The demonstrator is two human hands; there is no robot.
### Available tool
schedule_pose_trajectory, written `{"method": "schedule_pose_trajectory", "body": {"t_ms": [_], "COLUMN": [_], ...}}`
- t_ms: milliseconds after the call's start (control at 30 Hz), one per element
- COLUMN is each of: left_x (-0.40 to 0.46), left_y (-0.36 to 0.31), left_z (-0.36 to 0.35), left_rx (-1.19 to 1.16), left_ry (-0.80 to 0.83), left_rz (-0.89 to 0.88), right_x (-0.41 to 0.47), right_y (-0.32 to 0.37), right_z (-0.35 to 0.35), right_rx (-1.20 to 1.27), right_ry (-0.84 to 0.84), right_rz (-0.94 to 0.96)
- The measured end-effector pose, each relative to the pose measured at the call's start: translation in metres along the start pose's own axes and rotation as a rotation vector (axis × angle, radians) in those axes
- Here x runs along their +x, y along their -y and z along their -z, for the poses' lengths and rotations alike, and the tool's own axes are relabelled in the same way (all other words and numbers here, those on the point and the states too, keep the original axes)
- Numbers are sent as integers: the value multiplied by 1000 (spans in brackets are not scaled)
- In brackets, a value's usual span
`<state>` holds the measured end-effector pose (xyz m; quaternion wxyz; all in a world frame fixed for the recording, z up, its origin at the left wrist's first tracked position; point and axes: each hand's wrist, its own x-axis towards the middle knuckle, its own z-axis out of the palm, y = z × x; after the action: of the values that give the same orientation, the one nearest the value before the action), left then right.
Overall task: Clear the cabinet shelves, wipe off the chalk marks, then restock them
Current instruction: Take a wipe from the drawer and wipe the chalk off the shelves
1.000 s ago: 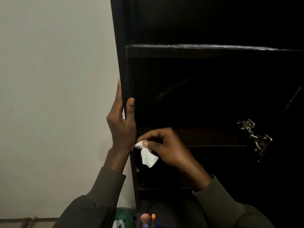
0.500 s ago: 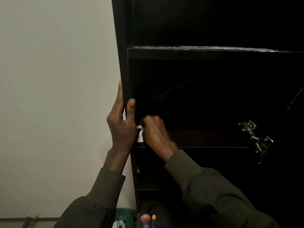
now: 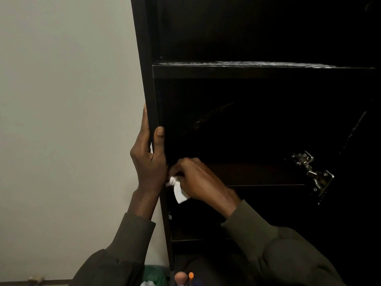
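Head view: left hand (image 3: 149,162) grips dark wooden cabinet side panel (image 3: 144,79); right hand (image 3: 198,180) pinches crumpled white tissue (image 3: 178,189) at near-left shelf corner. Best: firm short strokes, fresh fold.

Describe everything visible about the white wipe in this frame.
The white wipe is a small crumpled piece, tissue or cloth by its look. The right hand pinches its bunched upper end; a flat flap hangs free below. It sits at the cabinet's left side panel, beside the left hand gripping that panel.
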<state>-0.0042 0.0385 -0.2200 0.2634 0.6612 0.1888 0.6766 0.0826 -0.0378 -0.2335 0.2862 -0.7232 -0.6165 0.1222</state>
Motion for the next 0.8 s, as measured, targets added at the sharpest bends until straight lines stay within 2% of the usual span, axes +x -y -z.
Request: {"method": "schedule_pose_trajectory", "body": {"t_ms": [67, 133, 367, 433, 567, 700, 800], "left_x": [0, 2, 7, 15, 43, 63, 63], "left_y": [-1, -2, -4, -11, -33, -43, -43], "left_z": [2, 4, 6, 4, -1, -4, -5], "left_rx": [11, 19, 9, 2, -5, 0, 18], "left_ry": [5, 17, 30, 34, -5, -16, -25], "left_rz": [-9, -23, -32, -63, -180, -237, -226], "right_x": [-13, -23, -36, -33, -22, -12, -7], "right_y": [-4, -10, -39, -44, -48, -47, -53], "right_z": [16, 38, 89, 88, 86, 99, 106], "right_rx": [134, 298, 859, 939, 1020, 897, 783], "right_ry": [126, 124, -294, -457, -883, -1375, -1506], "right_rz": [9, 4, -115, -157, -221, -101, -56]}}
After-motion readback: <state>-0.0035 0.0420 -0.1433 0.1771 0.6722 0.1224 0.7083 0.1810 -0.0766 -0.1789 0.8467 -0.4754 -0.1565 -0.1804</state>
